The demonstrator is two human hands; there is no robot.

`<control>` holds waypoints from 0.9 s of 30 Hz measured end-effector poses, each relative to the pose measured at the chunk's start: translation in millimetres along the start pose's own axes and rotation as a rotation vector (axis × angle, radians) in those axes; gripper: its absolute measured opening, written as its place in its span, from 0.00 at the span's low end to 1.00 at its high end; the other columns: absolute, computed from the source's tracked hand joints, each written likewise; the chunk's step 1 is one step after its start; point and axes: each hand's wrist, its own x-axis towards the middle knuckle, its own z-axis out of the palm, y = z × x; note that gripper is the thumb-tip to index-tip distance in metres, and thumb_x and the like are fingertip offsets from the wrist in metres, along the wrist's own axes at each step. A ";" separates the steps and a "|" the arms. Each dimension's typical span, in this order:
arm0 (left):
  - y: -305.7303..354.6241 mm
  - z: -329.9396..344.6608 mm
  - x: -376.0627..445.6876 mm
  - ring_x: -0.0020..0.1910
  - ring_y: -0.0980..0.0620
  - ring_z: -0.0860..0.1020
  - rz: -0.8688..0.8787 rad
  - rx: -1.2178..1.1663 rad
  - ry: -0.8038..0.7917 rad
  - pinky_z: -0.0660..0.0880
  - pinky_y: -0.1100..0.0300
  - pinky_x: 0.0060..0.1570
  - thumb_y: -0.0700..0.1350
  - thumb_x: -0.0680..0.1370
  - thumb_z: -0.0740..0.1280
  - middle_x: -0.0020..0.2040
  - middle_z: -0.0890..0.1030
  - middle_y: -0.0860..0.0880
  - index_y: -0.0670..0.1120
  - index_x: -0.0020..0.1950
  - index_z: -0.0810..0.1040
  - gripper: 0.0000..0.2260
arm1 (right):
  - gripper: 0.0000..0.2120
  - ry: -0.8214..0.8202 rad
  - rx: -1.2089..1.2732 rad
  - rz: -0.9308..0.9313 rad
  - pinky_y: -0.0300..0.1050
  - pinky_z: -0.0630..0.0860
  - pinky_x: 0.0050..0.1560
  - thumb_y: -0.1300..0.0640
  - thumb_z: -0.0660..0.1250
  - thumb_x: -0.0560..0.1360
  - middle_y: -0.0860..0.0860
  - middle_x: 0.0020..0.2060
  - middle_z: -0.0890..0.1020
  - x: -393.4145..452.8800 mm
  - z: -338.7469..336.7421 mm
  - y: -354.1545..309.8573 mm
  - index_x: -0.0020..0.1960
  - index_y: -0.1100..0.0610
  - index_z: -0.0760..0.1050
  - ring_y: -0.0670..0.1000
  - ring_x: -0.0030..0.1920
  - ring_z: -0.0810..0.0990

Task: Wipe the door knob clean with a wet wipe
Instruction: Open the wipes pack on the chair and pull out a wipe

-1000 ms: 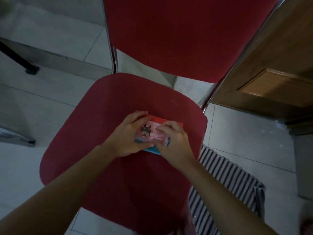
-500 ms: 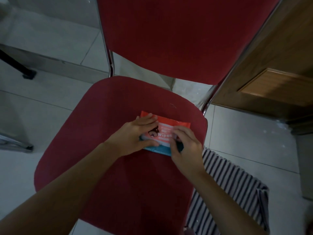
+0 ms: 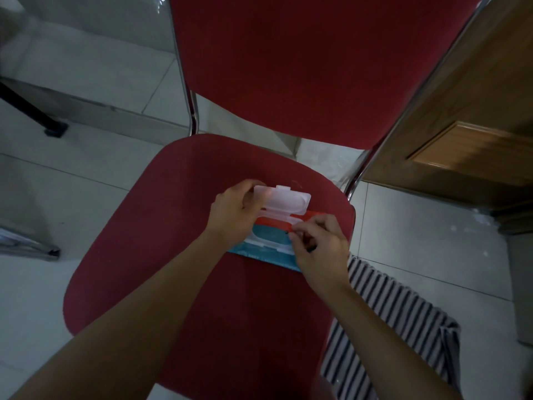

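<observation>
A red and blue wet wipe pack [image 3: 268,255] lies on the seat of a red chair [image 3: 161,255]. Its white plastic lid [image 3: 288,202] stands flipped up and back, showing the oval opening. My left hand [image 3: 233,216] grips the lid's left end. My right hand [image 3: 320,246] rests on the pack's right side, thumb and forefinger pinched at the opening's right edge. What they pinch is too small to tell. No door knob is in view.
The chair's red backrest [image 3: 317,67] rises behind the seat on chrome tubes. A brown wooden door [image 3: 476,125] stands at the right. A striped cloth [image 3: 398,321] lies on the white tiled floor at the lower right. A black leg [image 3: 28,111] crosses at the left.
The pack's lid was shut under both hands; now it is flipped up and held by my left hand. My right hand has shifted to the pack's right edge.
</observation>
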 end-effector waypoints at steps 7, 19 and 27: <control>-3.5 9.2 1.5 0.30 0.56 0.70 -0.181 -0.265 0.154 0.70 0.69 0.30 0.35 0.72 0.67 0.29 0.72 0.54 0.49 0.35 0.63 0.15 | 0.04 -0.036 0.072 0.098 0.24 0.69 0.43 0.67 0.74 0.67 0.51 0.45 0.71 1.0 5.2 -15.7 0.40 0.61 0.84 0.47 0.42 0.74; -17.5 -7.7 -14.9 0.58 0.58 0.75 0.012 -0.395 -0.334 0.74 0.61 0.58 0.36 0.70 0.71 0.57 0.76 0.54 0.49 0.61 0.70 0.23 | 0.18 -0.187 0.009 0.037 0.23 0.65 0.45 0.68 0.65 0.73 0.49 0.44 0.69 4.6 8.6 -25.3 0.60 0.54 0.78 0.47 0.47 0.67; -14.7 -9.4 -13.6 0.54 0.60 0.77 -0.029 -0.385 -0.329 0.76 0.59 0.55 0.27 0.72 0.63 0.56 0.77 0.53 0.48 0.62 0.70 0.23 | 0.05 -0.235 -0.234 -0.131 0.54 0.77 0.41 0.63 0.71 0.68 0.56 0.36 0.80 16.4 9.0 -24.1 0.43 0.57 0.84 0.58 0.39 0.79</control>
